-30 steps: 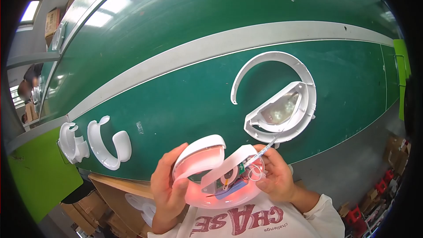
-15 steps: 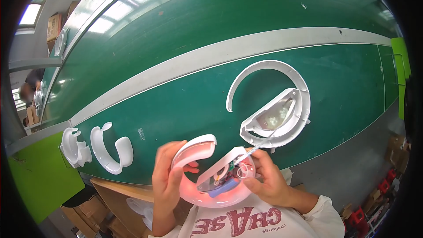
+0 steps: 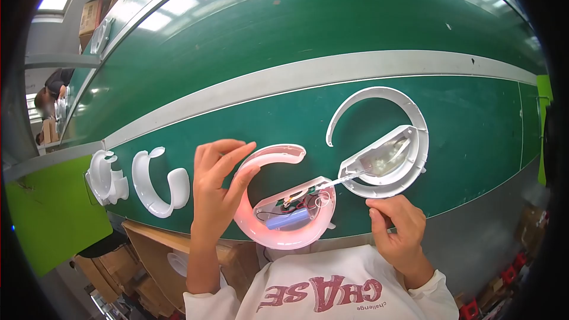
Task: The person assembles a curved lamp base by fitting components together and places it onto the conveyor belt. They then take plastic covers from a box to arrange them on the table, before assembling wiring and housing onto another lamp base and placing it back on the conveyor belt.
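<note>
A pink-glowing C-shaped shell [image 3: 284, 238] lies at the table's front edge, with a blue cylinder [image 3: 288, 219], a green board and thin wires showing inside. At its left side is my left hand [image 3: 216, 181], thumb and fingers apart, overlapping the shell's rim; contact is unclear. A pale flat strip [image 3: 344, 180] runs from the shell to a white ring-shaped part [image 3: 419, 160] with a translucent insert [image 3: 388, 157]. Just below this ring, my right hand [image 3: 398, 225] has its fingers curled and thumb close to the forefinger; anything between them is hidden.
Two curved white parts, one C-shaped [image 3: 142, 186] and one more folded [image 3: 106, 178], lie at the left of the green table [image 3: 261, 121]. Beyond the table's left end is a bright green panel [image 3: 53, 213]. Cardboard boxes [image 3: 118, 269] stand below. Another person [image 3: 54, 86] is far left.
The glowing shell has moved away from my body onto the table edge. My left hand has loosened from it, and my right hand has let go and shifted right, below the white ring.
</note>
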A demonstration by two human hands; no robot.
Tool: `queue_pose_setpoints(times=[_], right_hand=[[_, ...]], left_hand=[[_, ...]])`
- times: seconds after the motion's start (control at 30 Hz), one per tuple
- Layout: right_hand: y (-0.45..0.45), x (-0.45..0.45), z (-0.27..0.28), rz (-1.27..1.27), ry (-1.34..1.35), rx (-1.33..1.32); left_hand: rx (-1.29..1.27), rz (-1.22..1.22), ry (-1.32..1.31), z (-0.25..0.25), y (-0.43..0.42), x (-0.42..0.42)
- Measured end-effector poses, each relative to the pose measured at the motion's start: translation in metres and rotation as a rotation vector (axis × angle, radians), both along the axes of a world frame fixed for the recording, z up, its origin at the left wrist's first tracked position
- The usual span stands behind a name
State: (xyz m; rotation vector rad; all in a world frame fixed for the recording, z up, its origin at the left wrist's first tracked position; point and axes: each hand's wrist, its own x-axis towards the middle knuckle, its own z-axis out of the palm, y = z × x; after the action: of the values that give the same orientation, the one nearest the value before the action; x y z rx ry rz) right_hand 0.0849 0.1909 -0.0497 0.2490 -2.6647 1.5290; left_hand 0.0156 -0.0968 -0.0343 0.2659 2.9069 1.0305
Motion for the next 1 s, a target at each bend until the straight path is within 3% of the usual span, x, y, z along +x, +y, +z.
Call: queue_pose_setpoints(times=[0.17, 0.3, 0.5, 0.73, 1.0], right_hand=[[-0.009, -0.002, 0.001, 0.06, 0.011, 0.029], [-0.026, -0.007, 0.003, 0.137, -0.085, 0.067], [-0.035, -0.017, -0.002, 0.217, -0.113, 0.1], [-0.04, -0.02, -0.007, 0.195, -0.119, 0.053], [-0.041, -0.02, -0.015, 0.187, -0.099, 0.004]], left_hand=[[-0.131, -0.041, 0.279, 0.015, 0.014, 0.022], [0.019, -0.217, 0.13, 0.02, 0.043, 0.038], [0.063, -0.414, 0.168, 0.004, 0.064, 0.025], [-0.027, -0.158, 0.051, 0.016, 0.055, 0.03], [-0.141, -0.27, 0.056, 0.017, 0.061, 0.04]])
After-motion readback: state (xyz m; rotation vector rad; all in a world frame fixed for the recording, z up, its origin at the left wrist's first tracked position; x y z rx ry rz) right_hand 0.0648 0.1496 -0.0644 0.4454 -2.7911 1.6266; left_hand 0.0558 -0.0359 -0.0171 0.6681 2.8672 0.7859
